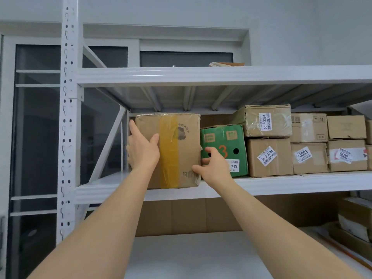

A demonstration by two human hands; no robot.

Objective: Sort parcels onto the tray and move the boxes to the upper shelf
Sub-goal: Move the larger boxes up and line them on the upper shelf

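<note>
A brown cardboard box with a yellow tape strip down its front stands at the left end of the shelf, its front overhanging the shelf edge a little. My left hand lies flat on the box's left side, thumb on the front face. My right hand holds the box's lower right corner, fingers spread, partly in front of a green box that stands right beside it.
Several brown labelled boxes are stacked two high to the right of the green one. A higher shelf carries a flat item. The white upright post stands at the left. Below are a cardboard sheet and more parcels.
</note>
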